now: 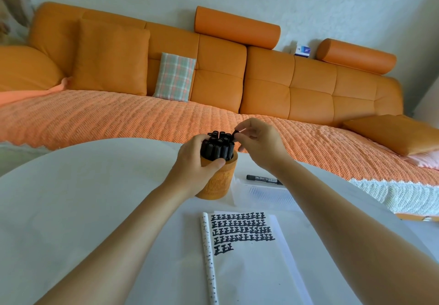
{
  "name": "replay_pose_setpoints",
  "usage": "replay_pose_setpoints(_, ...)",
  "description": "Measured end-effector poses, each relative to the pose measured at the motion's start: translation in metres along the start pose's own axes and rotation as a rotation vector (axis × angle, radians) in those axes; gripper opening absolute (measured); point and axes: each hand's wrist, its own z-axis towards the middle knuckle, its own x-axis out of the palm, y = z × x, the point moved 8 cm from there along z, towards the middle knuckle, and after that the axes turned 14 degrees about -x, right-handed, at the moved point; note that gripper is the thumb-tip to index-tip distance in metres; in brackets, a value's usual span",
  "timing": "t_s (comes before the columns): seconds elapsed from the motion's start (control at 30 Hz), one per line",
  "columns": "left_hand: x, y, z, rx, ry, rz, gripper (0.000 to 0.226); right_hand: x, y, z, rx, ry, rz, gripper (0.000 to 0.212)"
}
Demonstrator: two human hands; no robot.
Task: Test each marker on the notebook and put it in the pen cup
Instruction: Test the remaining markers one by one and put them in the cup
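Observation:
An orange carved pen cup (219, 183) stands on the white table, packed with several black markers (219, 146) standing upright. My left hand (198, 159) wraps around the cup's rim and the markers. My right hand (259, 139) pinches the top of one black marker (236, 134) at the cup's right side, over the cup. A white notebook (251, 262) lies open in front of me, its page holding rows of black test marks. One more black marker (263, 178) lies flat on a clear plastic box, right of the cup.
The clear plastic box (263, 196) sits between cup and notebook, partly under my right forearm. The round white table (71, 209) spreads to the left. Behind it runs an orange sofa (261, 83) with a woven orange cover and a checked cushion (174, 76).

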Motion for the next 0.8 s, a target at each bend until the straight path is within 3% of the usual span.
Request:
replay_pose_setpoints(0.2, 0.006, 0.005, 0.022, -0.140, 0.148, -0.064, 0.096, 0.001, -0.008, -0.002, 0.017, -0.009, -0.048, 0.012)
replay_pose_setpoints(0.43, 0.007, -0.001, 0.031, -0.039, 0.073, -0.028, 0.067, 0.012, -0.017, -0.006, 0.017, -0.036, 0.032, 0.016)
replay_pose_setpoints(0.57, 0.002, -0.018, 0.027, 0.063, 0.011, -0.065, 0.065, 0.016, -0.021, -0.010, 0.038, -0.083, 0.104, 0.019)
replay_pose_setpoints(0.67, 0.006, -0.025, 0.022, 0.121, 0.050, 0.014, 0.077, 0.024, -0.018, -0.013, 0.015, 0.010, 0.098, 0.037)
replay_pose_setpoints(0.8, 0.007, -0.031, 0.018, 0.169, 0.040, 0.212, 0.065, 0.021, -0.024, -0.020, 0.018, 0.121, 0.150, 0.060)
